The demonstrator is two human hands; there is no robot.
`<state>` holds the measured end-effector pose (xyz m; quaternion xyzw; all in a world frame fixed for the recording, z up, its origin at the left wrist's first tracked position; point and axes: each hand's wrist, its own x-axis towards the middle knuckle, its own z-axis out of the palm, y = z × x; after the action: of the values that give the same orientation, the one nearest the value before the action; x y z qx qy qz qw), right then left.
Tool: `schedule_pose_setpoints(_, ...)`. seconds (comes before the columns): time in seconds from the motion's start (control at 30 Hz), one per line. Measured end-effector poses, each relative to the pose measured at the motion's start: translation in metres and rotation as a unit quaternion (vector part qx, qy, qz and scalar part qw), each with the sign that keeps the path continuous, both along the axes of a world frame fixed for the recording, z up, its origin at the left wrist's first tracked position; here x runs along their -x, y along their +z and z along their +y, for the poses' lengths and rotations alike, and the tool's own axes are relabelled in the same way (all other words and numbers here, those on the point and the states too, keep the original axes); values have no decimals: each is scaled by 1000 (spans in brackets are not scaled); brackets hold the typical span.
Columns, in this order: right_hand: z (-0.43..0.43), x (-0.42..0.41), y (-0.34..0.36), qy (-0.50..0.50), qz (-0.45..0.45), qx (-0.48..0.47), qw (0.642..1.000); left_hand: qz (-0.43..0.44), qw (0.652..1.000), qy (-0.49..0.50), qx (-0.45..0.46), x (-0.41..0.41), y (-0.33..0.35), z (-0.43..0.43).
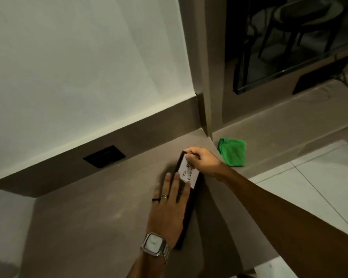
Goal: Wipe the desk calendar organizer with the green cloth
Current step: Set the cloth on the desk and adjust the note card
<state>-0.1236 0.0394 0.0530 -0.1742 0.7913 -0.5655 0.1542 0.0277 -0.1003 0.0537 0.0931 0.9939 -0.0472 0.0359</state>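
Observation:
The desk calendar organizer (189, 199) is a long dark piece with a white number card at its far end, lying on the brown desk (88, 207). My left hand (169, 205) rests flat on it with fingers spread, a watch on the wrist. At the organizer's far end, my right hand (203, 160) pinches the top edge near the white card. The green cloth (233, 151) lies folded on the desk just beyond my right hand, untouched.
A black socket panel (105, 156) is set in the brown backsplash at left. A brown pillar (205, 97) stands behind the cloth. A dark screen (279, 47) and a dark leaning panel (321, 76) sit at the back right. White floor tiles (309, 177) lie beyond the desk's right edge.

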Motion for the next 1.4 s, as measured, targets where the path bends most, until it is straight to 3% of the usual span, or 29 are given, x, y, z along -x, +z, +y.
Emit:
schedule_pose_setpoints(0.13, -5, -12, -1, -75, -51, 26, 996, -22, 992, 126, -19, -16, 8, -46)
schedule_pose_setpoints(0.23, -6, -22, -3, -117, -78, 28, 990, 6, 957, 256, -134, -28, 15, -71)
schedule_pose_setpoints(0.3, -9, -30, -6, -139, -76, 42, 987, 36, 907, 338, -249, -34, 13, -87)
schedule_pose_setpoints(0.4, -21, -44, -13, -168, -78, 38, 982, 77, 804, 438, -395, -35, 5, -114)
schedule_pose_setpoints(0.53, -44, -53, -21, -217, -77, 45, 972, 54, 707, 458, -537, -26, -1, -139)
schedule_pose_setpoints(0.7, -77, -52, -19, -208, -99, 26, 973, 58, 699, 443, -559, -18, -5, -172)
schedule_pose_setpoints(0.87, -102, -35, -16, -115, -6, -151, 982, 39, 704, 420, -572, -14, -9, -201)
schedule_pose_setpoints(1.0, -119, -24, -15, -110, 12, -203, 973, 42, 705, 416, -574, -5, -9, -212)
schedule_pose_setpoints(1.4, -128, -20, -20, -88, -10, -160, 983, 28, 715, 407, -569, -2, -11, -222)
